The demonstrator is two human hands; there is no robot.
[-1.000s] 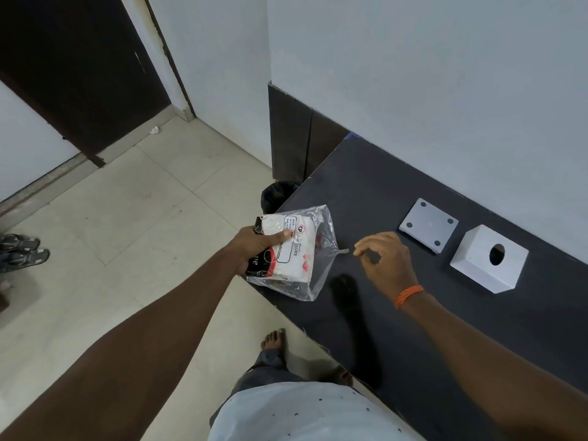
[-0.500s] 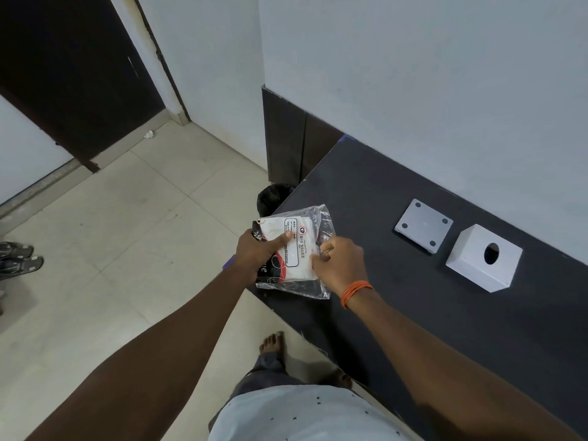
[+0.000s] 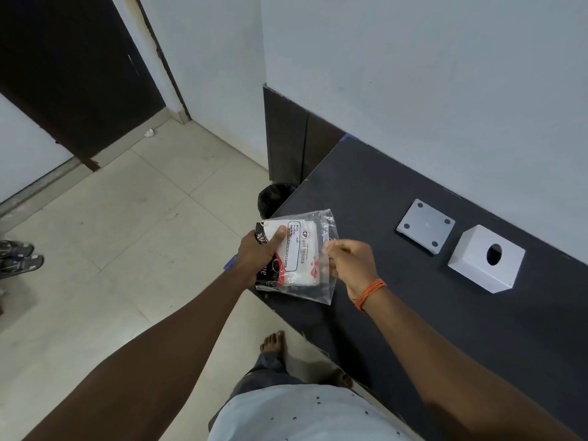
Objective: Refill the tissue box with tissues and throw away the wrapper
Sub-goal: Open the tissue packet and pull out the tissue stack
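Observation:
A pack of white tissues (image 3: 300,254) in a clear plastic wrapper (image 3: 321,289) hangs over the left edge of the dark table (image 3: 397,313). My left hand (image 3: 257,256) grips the pack's left side, thumb on top. My right hand (image 3: 351,265) pinches the wrapper's loose right edge with its fingertips. The white cube tissue box (image 3: 486,259), with a round hole in one face, sits on the table to the right, and its flat white base plate (image 3: 424,226) lies beside it, apart.
A black-lined bin (image 3: 273,198) stands on the floor at the table's left end. A white wall backs the table. My bare foot (image 3: 270,343) is near the table edge, and sandals (image 3: 19,259) lie on the tiled floor at far left.
My right hand went from beside the pack onto it, then drew back slightly right, pinching the wrapper's edge. My left hand kept its hold throughout.

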